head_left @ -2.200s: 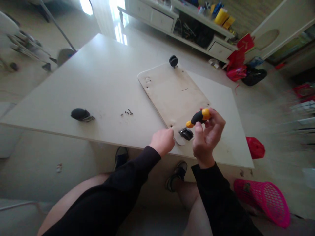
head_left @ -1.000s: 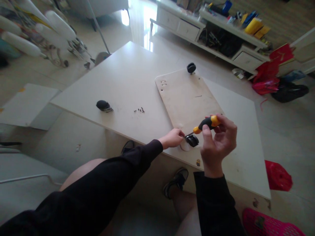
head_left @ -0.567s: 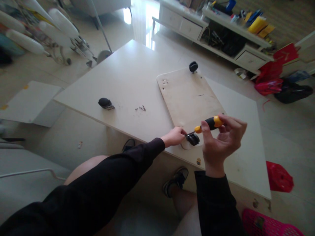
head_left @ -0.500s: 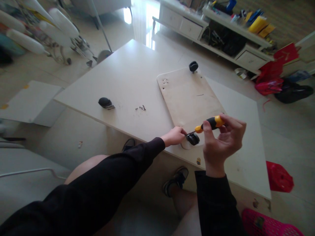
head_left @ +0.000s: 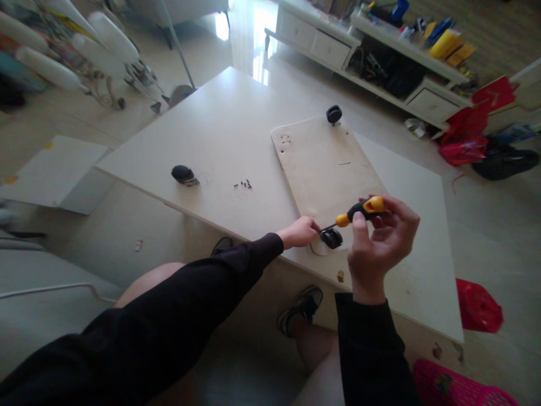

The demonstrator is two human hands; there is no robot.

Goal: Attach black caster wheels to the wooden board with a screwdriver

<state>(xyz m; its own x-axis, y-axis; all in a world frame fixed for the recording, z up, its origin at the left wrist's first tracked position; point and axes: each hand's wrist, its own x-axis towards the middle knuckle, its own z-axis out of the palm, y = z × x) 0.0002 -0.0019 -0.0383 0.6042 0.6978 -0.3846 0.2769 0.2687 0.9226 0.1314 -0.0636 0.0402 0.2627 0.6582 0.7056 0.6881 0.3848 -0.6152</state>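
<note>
Our white table (head_left: 198, 129) spread beneath and around both hands, running well off to the left of the grip and a little past it on the right. On it lay our pale board (head_left: 325, 163), its near corner right at the grip and the rest stretching away beyond.

Our left arm reached long and slanting from the lower left, its black sleeve ending at the wrist. Our right forearm rose steeply from below, the wrist nearly upright and the palm turned towards the left hand. That right hand (head_left: 380, 242) was closed on the screwdriver (head_left: 353, 212), fingers curled about the yellow end and thumb pressed on the dark middle; the shaft sloped down and leftward from the grip. Our left hand (head_left: 299, 232) lay low, knuckles up, thumb and fingertips drawn in beside the tip; we could not tell whether they pinched anything.

Just below the shaft, between the hands, the near caster (head_left: 332, 238) sat at the board's corner. The far caster (head_left: 333, 114) stood at the board's other end, well beyond the grip, and the loose caster (head_left: 183, 173) lay well to its left. Nearer, left of the board, were a few small dark screws (head_left: 245, 184).
</note>
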